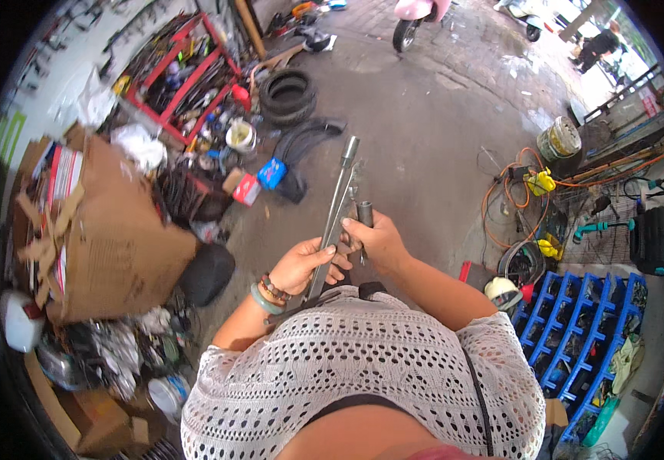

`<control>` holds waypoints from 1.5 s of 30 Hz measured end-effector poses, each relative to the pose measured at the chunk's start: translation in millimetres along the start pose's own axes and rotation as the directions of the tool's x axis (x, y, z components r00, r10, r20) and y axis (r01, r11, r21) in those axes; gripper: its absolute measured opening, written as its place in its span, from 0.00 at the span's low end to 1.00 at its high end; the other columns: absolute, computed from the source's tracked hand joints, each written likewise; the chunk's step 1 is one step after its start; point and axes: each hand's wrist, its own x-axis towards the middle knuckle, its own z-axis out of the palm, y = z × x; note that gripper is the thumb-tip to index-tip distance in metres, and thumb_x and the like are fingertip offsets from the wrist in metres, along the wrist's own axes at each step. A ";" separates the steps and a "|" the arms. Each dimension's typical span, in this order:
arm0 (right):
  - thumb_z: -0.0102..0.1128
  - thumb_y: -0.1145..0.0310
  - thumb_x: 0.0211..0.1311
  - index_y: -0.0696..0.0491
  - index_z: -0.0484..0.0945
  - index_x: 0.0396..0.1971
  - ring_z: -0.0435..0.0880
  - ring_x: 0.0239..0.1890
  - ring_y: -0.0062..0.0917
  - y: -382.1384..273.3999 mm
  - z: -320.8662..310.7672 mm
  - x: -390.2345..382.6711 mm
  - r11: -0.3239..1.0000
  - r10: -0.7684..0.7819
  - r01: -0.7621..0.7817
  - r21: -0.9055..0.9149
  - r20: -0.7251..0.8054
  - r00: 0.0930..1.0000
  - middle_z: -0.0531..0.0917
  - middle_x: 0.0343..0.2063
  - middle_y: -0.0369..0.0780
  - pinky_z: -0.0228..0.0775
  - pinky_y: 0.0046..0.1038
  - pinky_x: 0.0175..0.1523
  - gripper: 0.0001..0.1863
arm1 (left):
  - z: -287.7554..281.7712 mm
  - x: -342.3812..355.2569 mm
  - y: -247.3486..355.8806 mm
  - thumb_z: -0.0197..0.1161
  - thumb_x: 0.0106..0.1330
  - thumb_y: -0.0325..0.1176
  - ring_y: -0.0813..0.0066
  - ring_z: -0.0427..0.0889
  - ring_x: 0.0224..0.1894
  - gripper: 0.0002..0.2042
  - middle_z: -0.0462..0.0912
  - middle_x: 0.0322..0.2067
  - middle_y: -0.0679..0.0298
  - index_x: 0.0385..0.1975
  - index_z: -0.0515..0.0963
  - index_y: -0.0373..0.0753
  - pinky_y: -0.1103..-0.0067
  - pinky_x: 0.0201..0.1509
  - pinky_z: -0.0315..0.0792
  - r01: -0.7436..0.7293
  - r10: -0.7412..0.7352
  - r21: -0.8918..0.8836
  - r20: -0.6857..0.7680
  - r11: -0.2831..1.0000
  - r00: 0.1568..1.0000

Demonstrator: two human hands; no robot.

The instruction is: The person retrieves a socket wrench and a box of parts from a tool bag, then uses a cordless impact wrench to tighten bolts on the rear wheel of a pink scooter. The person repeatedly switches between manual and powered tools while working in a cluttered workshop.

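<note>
My left hand [298,265] is closed around a long metal socket wrench [350,149], its socket end pointing up and away from me. Alongside the wrench, another slim metal tool [351,188] stands in the same bundle; its exact kind is unclear. In my right hand [383,241], close beside the left, is a shorter dark socket tool [364,211], gripped with its cylindrical end up. The fingers of both hands nearly meet in front of my waist, and they hide the tools' lower parts.
Left of me stands a large cardboard box [117,238], with a red metal rack [186,77] of tools beyond it. Tyres [287,97] lie ahead. Blue parts bins [577,326] and an orange hose [493,218] are at right. A scooter [416,15] and a person [599,47] are farther off.
</note>
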 end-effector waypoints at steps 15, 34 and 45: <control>0.54 0.64 0.61 0.56 0.69 0.41 0.70 0.21 0.20 -239.2 -204.5 261.9 0.957 0.111 0.001 0.290 -0.371 0.922 0.69 0.21 0.32 0.69 0.25 0.28 0.14 | -133.5 336.1 305.1 0.51 0.66 0.34 0.81 0.71 0.22 0.11 0.74 0.23 0.67 0.42 0.71 0.34 0.84 0.25 0.66 -0.048 0.094 0.220 -0.203 0.974 0.975; 0.53 0.64 0.62 0.55 0.70 0.41 0.70 0.23 0.16 -495.5 -268.4 742.7 0.930 0.150 -0.010 0.366 -0.355 0.923 0.71 0.21 0.31 0.71 0.23 0.30 0.12 | -324.7 730.7 617.6 0.52 0.66 0.32 0.84 0.66 0.19 0.05 0.67 0.20 0.71 0.36 0.69 0.39 0.86 0.21 0.61 0.006 0.003 0.027 -0.328 1.000 0.945; 0.52 0.65 0.62 0.54 0.69 0.41 0.70 0.22 0.16 -651.9 -262.3 989.0 0.890 0.073 0.083 0.447 -0.321 0.944 0.70 0.20 0.32 0.70 0.22 0.30 0.11 | -373.4 974.0 846.3 0.52 0.66 0.32 0.84 0.65 0.17 0.05 0.68 0.19 0.70 0.34 0.70 0.38 0.87 0.20 0.60 0.058 -0.036 0.142 -0.153 0.988 0.988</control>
